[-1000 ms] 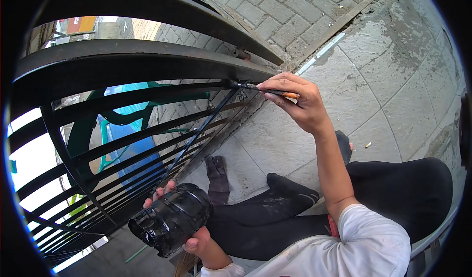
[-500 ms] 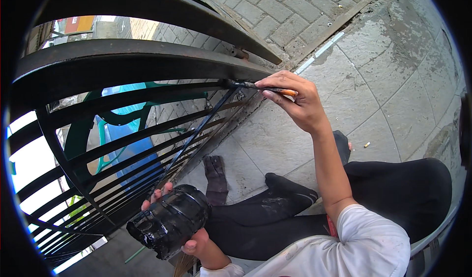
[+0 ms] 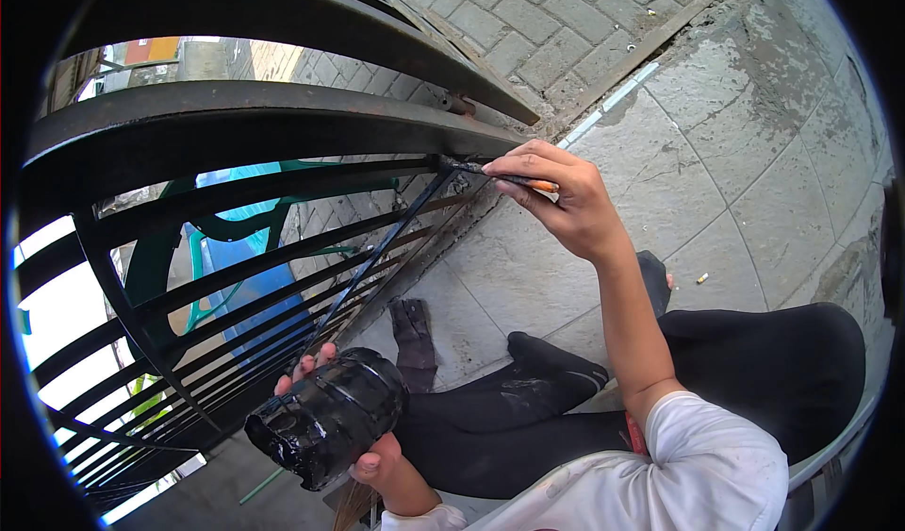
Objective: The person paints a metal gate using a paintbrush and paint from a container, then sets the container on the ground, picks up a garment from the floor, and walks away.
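Between the thumb and fingers of my right hand (image 3: pixel 558 193) is a thin paintbrush (image 3: pixel 539 184) with an orange handle end. Its dark bristles touch the lower corner of a black metal gate (image 3: pixel 245 121), where a bar meets the bottom rail. My left hand (image 3: pixel 382 460) is wrapped round a cut-off plastic container (image 3: pixel 330 416) coated in glossy black paint. The container lies tilted, its ragged rim toward the lower left, and its inside is mostly hidden. Part of the lower rail (image 3: pixel 391 234) looks wet and shiny.
A dark cloth (image 3: pixel 412 342) lies on the tiled floor (image 3: pixel 693 135) beside my black-clad legs (image 3: pixel 528 371). Behind the gate bars stand a green plastic chair (image 3: pixel 156 248) and a blue object (image 3: pixel 245 276). Grey paving bricks (image 3: pixel 547 22) stretch beyond the gate. A cigarette butt (image 3: pixel 702 278) lies on the tiles.
My right hand has shifted slightly left and down with the paintbrush, its tip still at the gate's corner. The container in my left hand has moved up and right a little.
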`<state>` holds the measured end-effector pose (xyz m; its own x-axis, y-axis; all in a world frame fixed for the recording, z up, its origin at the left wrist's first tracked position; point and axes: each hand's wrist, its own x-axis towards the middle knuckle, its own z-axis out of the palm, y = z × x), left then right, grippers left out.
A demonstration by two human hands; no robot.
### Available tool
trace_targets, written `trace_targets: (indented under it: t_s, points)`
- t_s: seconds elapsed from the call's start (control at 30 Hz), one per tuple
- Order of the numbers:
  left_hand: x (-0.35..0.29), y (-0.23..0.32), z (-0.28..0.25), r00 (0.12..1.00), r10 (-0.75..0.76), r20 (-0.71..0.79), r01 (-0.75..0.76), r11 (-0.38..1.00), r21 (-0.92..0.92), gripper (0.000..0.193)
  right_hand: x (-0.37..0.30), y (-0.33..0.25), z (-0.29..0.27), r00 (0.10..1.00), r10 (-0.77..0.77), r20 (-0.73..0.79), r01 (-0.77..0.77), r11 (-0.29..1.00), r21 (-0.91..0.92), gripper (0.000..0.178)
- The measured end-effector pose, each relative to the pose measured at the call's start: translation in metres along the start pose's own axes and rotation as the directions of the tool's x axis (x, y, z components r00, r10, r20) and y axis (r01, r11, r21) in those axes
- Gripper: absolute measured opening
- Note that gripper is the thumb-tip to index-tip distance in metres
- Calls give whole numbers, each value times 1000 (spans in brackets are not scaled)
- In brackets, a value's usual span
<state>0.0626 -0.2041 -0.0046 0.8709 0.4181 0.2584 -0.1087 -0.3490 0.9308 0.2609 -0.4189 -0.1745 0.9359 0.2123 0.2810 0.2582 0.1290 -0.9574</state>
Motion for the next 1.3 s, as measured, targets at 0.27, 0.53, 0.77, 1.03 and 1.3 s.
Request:
trace_targets:
  t_s: [0.27, 0.53, 0.77, 1.03, 1.3]
  points:
    - [0, -2, -1, 1000, 16, -16, -16, 1000, 8, 117, -8, 7, 24, 995, -44, 84, 58, 984, -169, 32]
    - [0, 5, 8, 990, -19, -141, 21, 1000, 13, 121, -1, 2, 13, 994, 44, 101, -37, 997, -70, 24]
    - [1, 3, 3, 990, -6, -144, 6, 1000, 2, 121, 1, -5, 17, 999, 32, 17, -32, 999, -17, 23]
    - [-1, 2, -3, 997, 0, -83, 0, 1000, -1, 118, -20, 8, 34, 841, 451, -298, -147, 721, 677, 19]
    - [-3, 1, 3, 992, -3, -123, 3, 1000, 1, 120, -52, 22, 99, 509, 797, -326, 32, 362, 932, 28]
